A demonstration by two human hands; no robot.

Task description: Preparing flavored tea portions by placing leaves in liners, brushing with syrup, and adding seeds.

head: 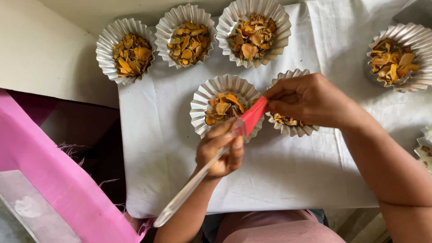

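Spatula (246, 119): red blade, clear handle; left hand (221, 152) grips handle, right hand (310, 100) pinches blade.

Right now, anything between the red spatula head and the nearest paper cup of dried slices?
Nothing visible. The spatula, in the left hand and pinched at its tip by the right hand, already overlaps the rim of that cup.

Three filled cups (189, 36) lie behind the spatula (216, 157), on the cloth (288, 175).
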